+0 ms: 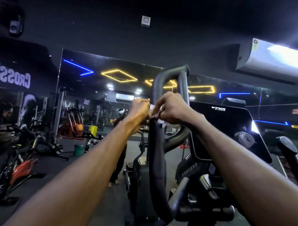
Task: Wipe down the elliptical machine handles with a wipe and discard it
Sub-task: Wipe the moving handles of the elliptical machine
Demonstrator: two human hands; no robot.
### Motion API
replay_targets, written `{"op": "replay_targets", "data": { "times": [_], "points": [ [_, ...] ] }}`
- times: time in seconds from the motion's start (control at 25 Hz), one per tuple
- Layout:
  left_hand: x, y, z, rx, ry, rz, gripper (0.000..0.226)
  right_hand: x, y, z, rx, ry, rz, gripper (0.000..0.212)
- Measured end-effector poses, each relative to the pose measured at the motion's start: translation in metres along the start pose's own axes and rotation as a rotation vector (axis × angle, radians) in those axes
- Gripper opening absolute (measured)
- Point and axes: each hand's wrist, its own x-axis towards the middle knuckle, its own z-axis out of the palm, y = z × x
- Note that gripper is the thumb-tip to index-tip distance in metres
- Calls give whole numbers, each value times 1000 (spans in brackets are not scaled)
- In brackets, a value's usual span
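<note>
Small white crumpled wipe [160, 121] pressed against black looped foam-padded elliptical handle [158, 145], mid-height. Right hand [172, 108] pinches wipe; left hand [139, 109] curled at handle, grip unclear. Wipe soft, light, tear-prone; hold bunched, wrap round padding.

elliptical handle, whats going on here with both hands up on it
A person is wiping the elliptical handle in a gym. Both arms reach up to the looped black grip: the left hand and the right hand pinch a white wipe against the bar from either side. The wipe is in use, not yet discarded. A mirror faces the machine.
</note>
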Motion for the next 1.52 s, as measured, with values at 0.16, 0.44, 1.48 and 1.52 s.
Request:
{"op": "replay_targets", "data": {
  "times": [0.16,0.44,1.48,1.52],
  "points": [
    [-9,0,2,7,23,2,23,-4,1,-3,15,-11,1,17],
    [-14,-7,2,51,27,-5,26,-17,4,2,106,-112,4,18],
    [-59,-38,16,-26,145,-75,30,-91,3,32,131,-61,-7,13],
    [-59,-38,17,-31,145,-71,29,-90,4,30,153,-2,16,12]
  ]
}}
